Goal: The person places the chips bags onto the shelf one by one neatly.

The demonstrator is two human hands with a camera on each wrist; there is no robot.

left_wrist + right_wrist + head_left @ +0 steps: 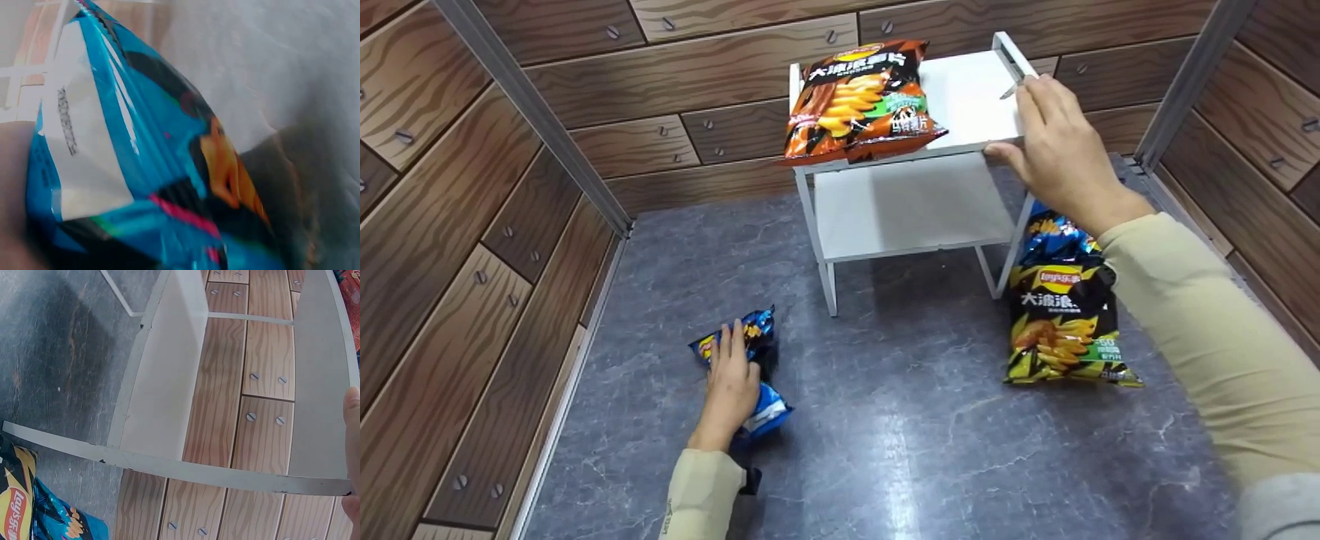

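My left hand (731,390) grips a blue bag of chips (766,411) over the floor on the left, its fingers lying across the bag. The left wrist view shows the blue bag (152,140) close up, with a white printed strip and a pictured chip stack. My right hand (1061,142) holds the right end of a small white two-tier shelf (971,94), fingers over the side rail and thumb at the front edge. An orange-and-black chip bag (859,105) lies on the left part of the top tier.
Right of the shelf, a black-and-yellow chip bag (1061,326) lies on the floor, with a blue bag (1054,232) behind it, partly hidden by my right arm. The lower tier (911,206) is white. Wood-patterned walls (720,75) enclose the grey marbled floor (885,420).
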